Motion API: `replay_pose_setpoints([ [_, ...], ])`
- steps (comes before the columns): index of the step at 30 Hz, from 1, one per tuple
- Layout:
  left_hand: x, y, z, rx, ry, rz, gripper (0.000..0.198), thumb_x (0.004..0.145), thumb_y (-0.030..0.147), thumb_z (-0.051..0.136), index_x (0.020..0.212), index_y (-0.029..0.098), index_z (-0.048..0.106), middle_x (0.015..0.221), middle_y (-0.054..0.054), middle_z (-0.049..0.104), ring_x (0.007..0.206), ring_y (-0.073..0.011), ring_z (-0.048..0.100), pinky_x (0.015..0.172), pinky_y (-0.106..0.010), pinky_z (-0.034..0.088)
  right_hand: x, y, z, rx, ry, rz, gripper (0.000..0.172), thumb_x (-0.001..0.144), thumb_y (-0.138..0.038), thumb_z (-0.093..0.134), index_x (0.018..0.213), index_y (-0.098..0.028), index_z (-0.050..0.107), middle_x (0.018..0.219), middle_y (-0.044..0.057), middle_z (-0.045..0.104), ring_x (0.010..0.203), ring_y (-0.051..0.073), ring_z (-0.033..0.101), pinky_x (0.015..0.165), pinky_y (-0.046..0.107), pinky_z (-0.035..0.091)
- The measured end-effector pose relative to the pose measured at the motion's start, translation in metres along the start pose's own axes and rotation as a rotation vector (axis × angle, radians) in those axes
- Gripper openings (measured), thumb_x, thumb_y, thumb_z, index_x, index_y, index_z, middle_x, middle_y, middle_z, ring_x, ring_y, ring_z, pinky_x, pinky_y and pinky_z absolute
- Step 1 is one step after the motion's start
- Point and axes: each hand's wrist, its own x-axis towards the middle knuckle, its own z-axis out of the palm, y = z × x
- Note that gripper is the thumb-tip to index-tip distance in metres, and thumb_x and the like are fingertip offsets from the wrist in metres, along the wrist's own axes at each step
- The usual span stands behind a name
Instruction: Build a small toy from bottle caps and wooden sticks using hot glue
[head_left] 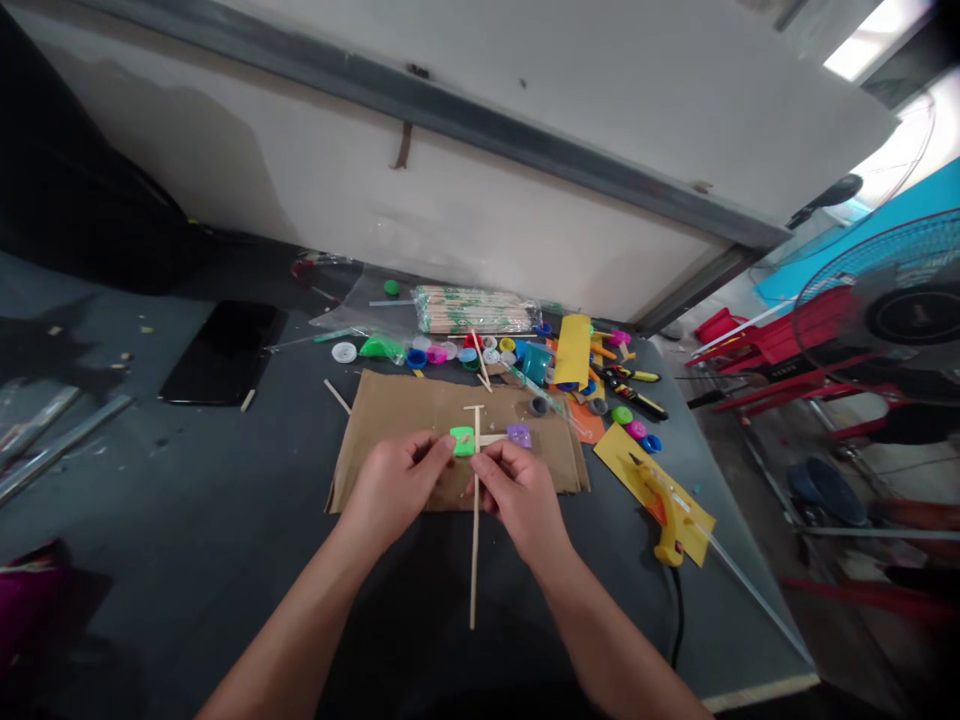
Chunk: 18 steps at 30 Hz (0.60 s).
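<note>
My right hand (523, 492) is closed with thumb and fingers around a long thin wooden stick (474, 560), which points down toward me. A short crosspiece sits at the stick's far end. My left hand (392, 487) pinches a bright green squarish piece (462, 448) against the left side of the stick. To the right of the stick, a short wooden bar (493, 438) reaches to a purple squarish piece (519, 435). Beneath both hands lies a stack of brown cardboard (390, 410). Whether the green piece is fixed to the stick I cannot tell.
A yellow glue gun (667, 515) rests on yellow card at right, its cord running toward me. Behind the cardboard are bagged wooden sticks (476, 310), several colourful bottle caps (416, 357) and pliers (637, 395). A black phone (223, 352) lies left. A fan (892, 310) stands right.
</note>
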Motion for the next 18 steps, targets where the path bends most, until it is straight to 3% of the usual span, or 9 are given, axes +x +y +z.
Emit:
replay_pose_setpoints([
  [2, -0.008, 0.003, -0.002, -0.064, -0.238, -0.053, 0.045, 0.088, 0.053, 0.046, 0.066, 0.017, 0.061, 0.053, 0.003, 0.051, 0.047, -0.0104, 0.042, 0.046, -0.023, 0.029, -0.002, -0.002, -0.002, 0.014, 0.012, -0.027, 0.021, 0.078, -0.038, 0.064, 0.071, -0.019, 0.057, 0.054, -0.005, 0.052, 0.045, 0.007, 0.041, 0.042, 0.02, 0.03],
  [4, -0.013, 0.002, -0.001, -0.086, -0.384, -0.077, 0.045, 0.085, 0.055, 0.05, 0.067, 0.016, 0.062, 0.054, 0.003, 0.051, 0.047, -0.0101, 0.042, 0.046, -0.023, 0.028, -0.004, -0.003, -0.003, 0.013, 0.026, -0.051, 0.02, 0.079, -0.036, 0.065, 0.07, -0.019, 0.059, 0.055, -0.006, 0.049, 0.047, 0.007, 0.039, 0.043, 0.02, 0.029],
  [9, -0.017, -0.002, 0.008, -0.143, -0.348, 0.01, 0.034, 0.083, 0.048, 0.056, 0.08, 0.017, 0.067, 0.067, 0.001, 0.06, 0.058, -0.0113, 0.049, 0.052, -0.022, 0.035, -0.005, -0.003, 0.001, 0.041, 0.029, -0.074, 0.021, 0.078, -0.034, 0.065, 0.066, -0.019, 0.058, 0.057, -0.006, 0.05, 0.051, 0.008, 0.041, 0.048, 0.021, 0.033],
  [12, -0.018, -0.001, 0.012, -0.262, -0.377, -0.076, 0.033, 0.084, 0.047, 0.052, 0.073, 0.017, 0.062, 0.06, 0.004, 0.053, 0.046, -0.0089, 0.043, 0.042, -0.021, 0.032, -0.002, -0.003, 0.0, -0.05, 0.025, -0.121, 0.021, 0.079, -0.034, 0.064, 0.066, -0.019, 0.059, 0.058, -0.004, 0.053, 0.055, 0.01, 0.047, 0.053, 0.022, 0.038],
  [18, -0.02, 0.002, 0.016, -0.392, -0.332, -0.139, 0.03, 0.084, 0.041, 0.05, 0.067, 0.018, 0.057, 0.056, 0.004, 0.051, 0.041, -0.0072, 0.042, 0.038, -0.018, 0.035, 0.021, -0.007, -0.019, -0.427, 0.203, -0.423, 0.022, 0.09, -0.036, 0.054, 0.089, -0.02, 0.069, 0.079, 0.003, 0.068, 0.072, 0.017, 0.06, 0.064, 0.027, 0.045],
])
